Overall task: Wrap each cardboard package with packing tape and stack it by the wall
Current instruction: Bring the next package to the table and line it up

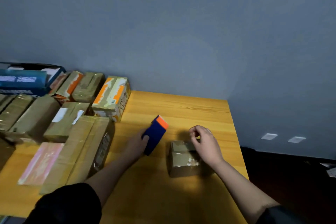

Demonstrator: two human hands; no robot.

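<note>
A small, squat cardboard package (pixel 182 158) is set on the right part of a smooth, honey-coloured wooden table (pixel 190 109). Its brown faces are crossed by glossy clear tape that catches the light, and its top flaps look slightly uneven. The right hand (pixel 203 142) is held over the far right corner of this package, its fingers (pixel 194 132) curled inward toward the thumb as if something thin is pinched; what, if anything, is held there cannot be told from the blur. The heel of the hand lies above the package's right edge.

Just left of the package, a blue block-shaped tape dispenser (pixel 155 134) with a bright orange end is gripped by the left hand (pixel 138 144), the thumb pressed on its near face; it is tilted with the orange end pointing far and right, apart from the package.

On the left, along the matte blue-grey wall (pixel 181 32), many wrapped boxes (pixel 60 120) are crowded together, shiny with tape, some with orange print. A long flat box (pixel 85 149) lies nearest, with a pale pink packet (pixel 41 162) beside it.
</note>
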